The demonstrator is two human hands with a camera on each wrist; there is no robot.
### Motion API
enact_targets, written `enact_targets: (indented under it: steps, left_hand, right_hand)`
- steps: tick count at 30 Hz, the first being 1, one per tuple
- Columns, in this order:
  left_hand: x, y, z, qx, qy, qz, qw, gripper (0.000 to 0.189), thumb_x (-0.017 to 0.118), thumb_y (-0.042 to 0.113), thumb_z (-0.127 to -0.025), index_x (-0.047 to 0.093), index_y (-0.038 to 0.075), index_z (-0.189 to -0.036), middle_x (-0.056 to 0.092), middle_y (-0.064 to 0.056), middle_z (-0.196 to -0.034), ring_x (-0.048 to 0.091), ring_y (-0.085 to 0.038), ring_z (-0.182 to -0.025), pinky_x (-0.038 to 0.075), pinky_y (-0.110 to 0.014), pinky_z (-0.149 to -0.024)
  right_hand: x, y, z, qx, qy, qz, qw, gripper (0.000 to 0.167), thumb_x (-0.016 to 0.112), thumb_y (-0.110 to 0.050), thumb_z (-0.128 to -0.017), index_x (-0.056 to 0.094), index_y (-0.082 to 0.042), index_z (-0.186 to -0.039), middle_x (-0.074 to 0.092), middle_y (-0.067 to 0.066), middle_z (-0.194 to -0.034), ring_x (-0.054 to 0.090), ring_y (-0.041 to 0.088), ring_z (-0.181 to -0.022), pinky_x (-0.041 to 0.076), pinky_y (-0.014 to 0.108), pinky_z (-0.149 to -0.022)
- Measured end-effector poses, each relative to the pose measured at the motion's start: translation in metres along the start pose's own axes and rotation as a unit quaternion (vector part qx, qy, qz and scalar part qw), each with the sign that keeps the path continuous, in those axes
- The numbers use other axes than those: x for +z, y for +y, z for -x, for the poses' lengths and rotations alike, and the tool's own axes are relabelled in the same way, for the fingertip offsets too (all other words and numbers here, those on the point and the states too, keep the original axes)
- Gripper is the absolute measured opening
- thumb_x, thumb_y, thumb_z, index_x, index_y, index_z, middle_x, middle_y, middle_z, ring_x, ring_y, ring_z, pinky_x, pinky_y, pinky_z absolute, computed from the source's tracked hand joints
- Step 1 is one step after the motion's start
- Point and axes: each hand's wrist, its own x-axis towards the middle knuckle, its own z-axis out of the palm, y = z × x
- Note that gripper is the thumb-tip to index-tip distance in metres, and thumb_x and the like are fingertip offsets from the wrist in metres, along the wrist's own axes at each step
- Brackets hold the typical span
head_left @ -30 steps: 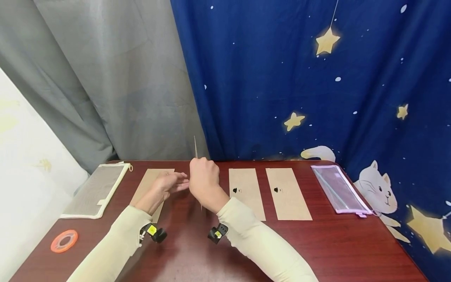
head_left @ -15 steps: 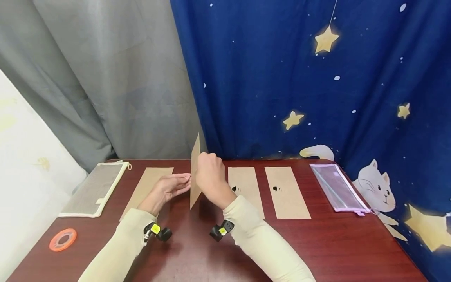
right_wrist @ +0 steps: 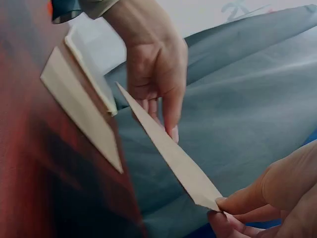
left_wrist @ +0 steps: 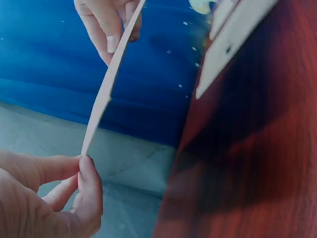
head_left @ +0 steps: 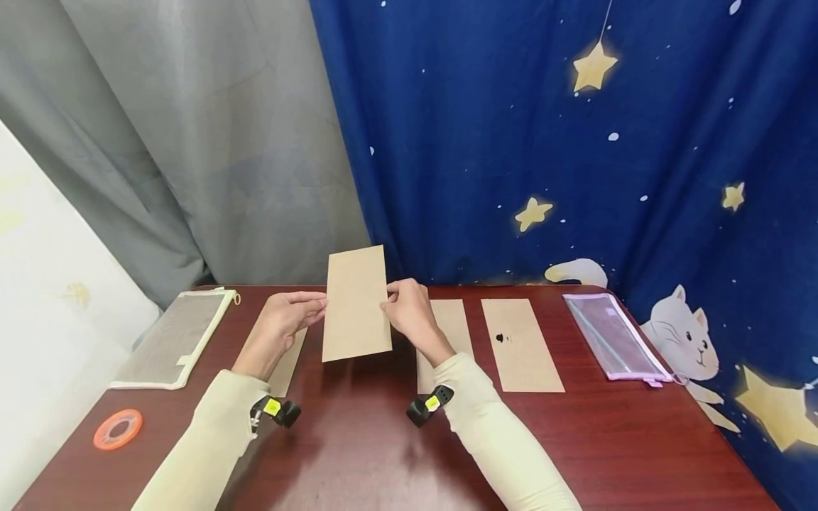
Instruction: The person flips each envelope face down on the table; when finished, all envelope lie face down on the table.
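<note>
My two hands hold a thin brown kraft-paper rectangle point(head_left: 356, 305) up over the table, its plain face toward the head camera. The left hand point(head_left: 277, 330) pinches its left edge between thumb and finger, as the left wrist view shows. On the opposite edge, the thumb and fingers of the right hand point(head_left: 415, 319) pinch it too. Under the left hand lies a similar sheet point(head_left: 287, 369), partly covered. To the right lie two more of the same size: one point(head_left: 455, 326) partly behind the right hand, the other point(head_left: 524, 355) with a small black hat print.
At the left edge of the dark red table point(head_left: 364, 440) lies a mesh zip pouch point(head_left: 175, 341) with cream trim. A flat orange ring point(head_left: 102, 436) is nearer the front left. A purple-trimmed zip pouch point(head_left: 616, 341) lies at right. Curtains point(head_left: 473, 142) hang behind.
The paper rectangle has turned from edge-on to face the head camera. My right hand has moved right, and the left hand now pinches the opposite edge.
</note>
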Motion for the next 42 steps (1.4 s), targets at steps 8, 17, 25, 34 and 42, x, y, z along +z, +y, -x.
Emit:
enact_targets:
  steps: [8, 17, 25, 34, 42]
  left_hand:
    - [0.01, -0.024, -0.009, 0.01, 0.005, -0.076, 0.9971, 0.025, 0.068, -0.004, -0.091, 0.067, -0.019, -0.111, 0.075, -0.009, -0.088, 0.07, -0.004, -0.072, 0.065, -0.023, -0.074]
    - [0.015, -0.05, -0.009, 0.041, 0.026, -0.181, 0.9823, 0.012, 0.068, -0.006, -0.086, 0.073, -0.016, -0.092, 0.076, -0.02, -0.083, 0.069, -0.008, -0.064, 0.064, -0.023, -0.064]
    - [0.018, -0.051, -0.009, 0.076, 0.046, -0.3, 0.9497, 0.009, 0.073, 0.001, -0.084, 0.078, -0.007, -0.085, 0.077, -0.018, -0.08, 0.072, -0.013, -0.059, 0.065, -0.029, -0.06]
    - [0.022, -0.049, -0.01, 0.099, 0.069, -0.375, 0.9193, 0.008, 0.072, 0.003, -0.08, 0.079, 0.001, -0.078, 0.075, -0.01, -0.067, 0.071, -0.019, -0.06, 0.062, -0.049, -0.08]
    - [0.022, -0.046, -0.009, 0.125, 0.08, -0.408, 0.9008, 0.019, 0.067, 0.003, -0.079, 0.073, 0.004, -0.06, 0.06, 0.002, -0.049, 0.055, -0.016, -0.054, 0.047, -0.029, -0.053]
  right_hand:
    - [0.025, 0.023, 0.01, 0.051, -0.039, 0.016, 0.9978, 0.019, 0.075, -0.002, -0.084, 0.076, 0.001, -0.103, 0.075, 0.012, -0.094, 0.069, 0.028, -0.093, 0.06, 0.037, -0.083]
    - [0.052, 0.044, 0.019, 0.079, -0.079, 0.018, 0.9936, 0.034, 0.065, 0.008, -0.079, 0.043, -0.008, -0.058, 0.036, -0.003, -0.058, 0.029, 0.012, -0.058, 0.024, 0.02, -0.05]
    - [0.065, 0.043, 0.021, 0.062, -0.08, 0.064, 0.9929, 0.051, 0.056, 0.014, -0.074, 0.023, -0.018, -0.054, 0.018, -0.004, -0.058, 0.023, 0.015, -0.057, 0.019, 0.022, -0.048]
    - [0.069, 0.033, 0.02, 0.05, -0.095, 0.134, 0.985, 0.029, 0.062, 0.006, -0.083, 0.052, -0.009, -0.061, 0.064, 0.016, -0.073, 0.055, 0.019, -0.061, 0.042, 0.027, -0.048]
    - [0.067, 0.028, 0.024, 0.023, -0.076, 0.177, 0.981, 0.019, 0.062, 0.004, -0.085, 0.065, -0.003, -0.067, 0.061, 0.023, -0.087, 0.063, 0.031, -0.072, 0.054, 0.033, -0.057]
